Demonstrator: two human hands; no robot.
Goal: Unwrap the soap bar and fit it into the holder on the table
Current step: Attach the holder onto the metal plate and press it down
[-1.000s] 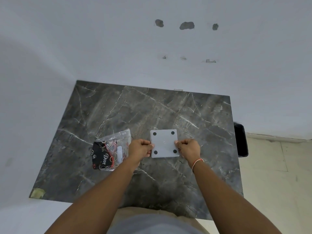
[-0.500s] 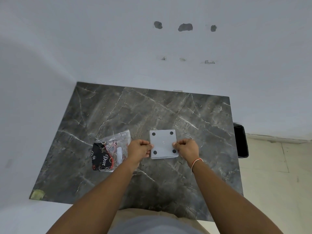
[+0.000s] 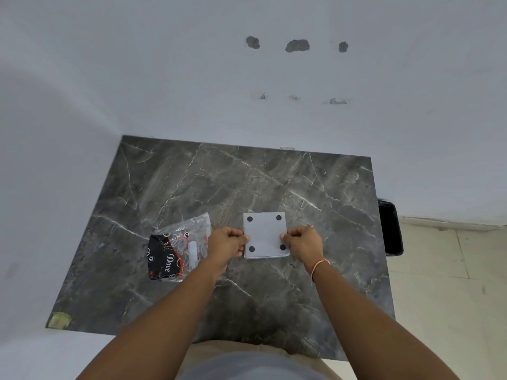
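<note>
A square pale grey soap holder (image 3: 265, 235) with a black round pad near each corner lies flat on the dark marble table (image 3: 192, 182). My left hand (image 3: 227, 242) pinches its left edge and my right hand (image 3: 304, 242) pinches its right edge. Left of my left hand lies the wrapped soap bar (image 3: 175, 255), a black packet with "Dove" lettering inside a clear printed plastic bag. The bag is sealed and neither hand touches it.
White walls close the table's far and left sides. A black bin (image 3: 391, 227) stands on the tiled floor past the table's right edge. A yellowish sticker (image 3: 59, 320) marks the near left corner.
Both hands keep their grip on the holder's sides. The holder has hardly shifted on the table, and the soap packet has not moved.
</note>
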